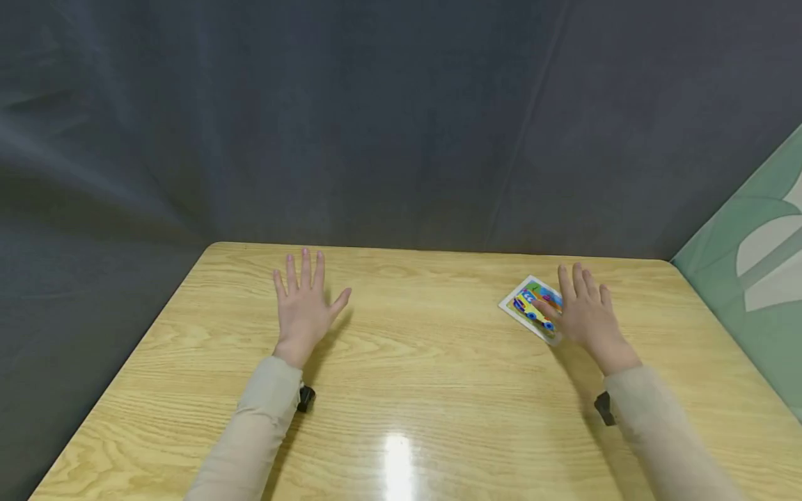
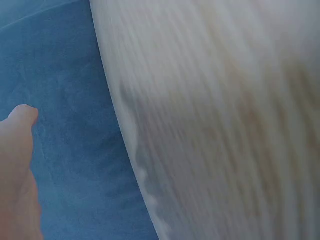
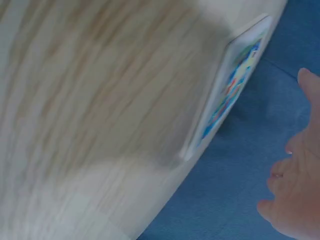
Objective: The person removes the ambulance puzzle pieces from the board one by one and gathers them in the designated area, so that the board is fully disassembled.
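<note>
My left hand [image 1: 303, 313] is spread over the left part of the wooden table [image 1: 407, 348], palm down, with nothing in it. On the right, my right hand [image 1: 589, 316] hovers with its fingers extended and overlaps one side of a flat picture puzzle [image 1: 525, 300] in the head view. That puzzle has a white border and a yellow car in bright colours; its right part is hidden behind the hand. In the right wrist view the puzzle [image 3: 230, 90] lies flat on the table, and the right hand [image 3: 297, 175] shows apart from it.
A dark cloth [image 1: 376, 125] hangs behind the table's far edge and down its left side. At the right stands a green and white patterned panel [image 1: 739, 278]. Small black wrist cameras sit at both sleeves, and a bright reflection shows near the table's front.
</note>
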Motion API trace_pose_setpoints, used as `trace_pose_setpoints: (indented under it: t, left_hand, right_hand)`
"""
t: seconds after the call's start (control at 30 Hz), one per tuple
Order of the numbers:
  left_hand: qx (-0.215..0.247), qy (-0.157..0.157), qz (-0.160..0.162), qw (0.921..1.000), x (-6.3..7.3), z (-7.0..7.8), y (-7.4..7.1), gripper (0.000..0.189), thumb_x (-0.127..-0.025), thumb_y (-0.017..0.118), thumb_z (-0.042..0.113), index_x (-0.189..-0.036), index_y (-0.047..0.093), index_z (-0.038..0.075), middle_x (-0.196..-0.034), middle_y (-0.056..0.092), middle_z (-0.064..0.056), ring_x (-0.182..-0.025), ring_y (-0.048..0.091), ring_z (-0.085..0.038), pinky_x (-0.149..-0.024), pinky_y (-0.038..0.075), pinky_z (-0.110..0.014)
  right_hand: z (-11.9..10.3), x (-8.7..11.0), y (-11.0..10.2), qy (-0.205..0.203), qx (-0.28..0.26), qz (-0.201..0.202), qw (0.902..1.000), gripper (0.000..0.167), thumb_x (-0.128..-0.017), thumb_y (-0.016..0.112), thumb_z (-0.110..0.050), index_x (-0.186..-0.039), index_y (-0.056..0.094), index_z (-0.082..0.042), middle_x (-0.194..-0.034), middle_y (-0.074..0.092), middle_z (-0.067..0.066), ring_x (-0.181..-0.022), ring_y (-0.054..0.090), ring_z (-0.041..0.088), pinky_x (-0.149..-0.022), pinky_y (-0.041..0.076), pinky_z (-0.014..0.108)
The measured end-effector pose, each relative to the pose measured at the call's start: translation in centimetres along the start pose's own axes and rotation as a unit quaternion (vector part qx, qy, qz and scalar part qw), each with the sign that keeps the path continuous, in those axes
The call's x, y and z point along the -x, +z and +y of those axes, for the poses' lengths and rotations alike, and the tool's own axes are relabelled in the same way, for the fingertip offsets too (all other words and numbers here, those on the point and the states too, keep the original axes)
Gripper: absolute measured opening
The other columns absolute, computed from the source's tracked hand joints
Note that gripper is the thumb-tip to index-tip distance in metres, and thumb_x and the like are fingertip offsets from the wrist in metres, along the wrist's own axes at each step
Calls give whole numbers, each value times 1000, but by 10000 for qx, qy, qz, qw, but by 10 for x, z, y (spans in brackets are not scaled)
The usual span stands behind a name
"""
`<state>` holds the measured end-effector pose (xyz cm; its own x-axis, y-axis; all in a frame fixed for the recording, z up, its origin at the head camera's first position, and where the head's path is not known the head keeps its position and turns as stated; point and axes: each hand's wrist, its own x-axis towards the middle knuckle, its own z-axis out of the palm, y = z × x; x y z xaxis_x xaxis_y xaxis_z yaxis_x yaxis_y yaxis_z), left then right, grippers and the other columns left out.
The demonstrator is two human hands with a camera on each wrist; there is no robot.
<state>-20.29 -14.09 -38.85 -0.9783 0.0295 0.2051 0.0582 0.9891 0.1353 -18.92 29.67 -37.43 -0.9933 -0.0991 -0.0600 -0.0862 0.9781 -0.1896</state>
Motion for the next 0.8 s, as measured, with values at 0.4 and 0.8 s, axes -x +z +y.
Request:
trace_pose_setpoints:
  t: [0.4, 0.8]
  left_hand:
    - [90, 358, -464, 9982, -1, 2, 3, 83, -95, 38, 61, -155, 8, 13, -162, 3, -14, -149, -2, -40, -119, -4, -60]
    - [92, 854, -932, 9919, -5, 11, 9, 81, -96, 37, 61, -155, 5, 15, -163, 4, -11, -150, -5, -35, -120, -5, -57]
  right_hand:
    - [17, -5, 12, -40, 219, -585, 9980, 94, -96, 32, -62, -149, 5, 11, -151, 2, 41, -140, 4, 56, -111, 6, 72]
    - [20, -5, 17, 8, 482, -639, 9968, 89, -97, 34, -60, -145, 18, 14, -147, 17, 42, -134, 21, 57, -107, 21, 71]
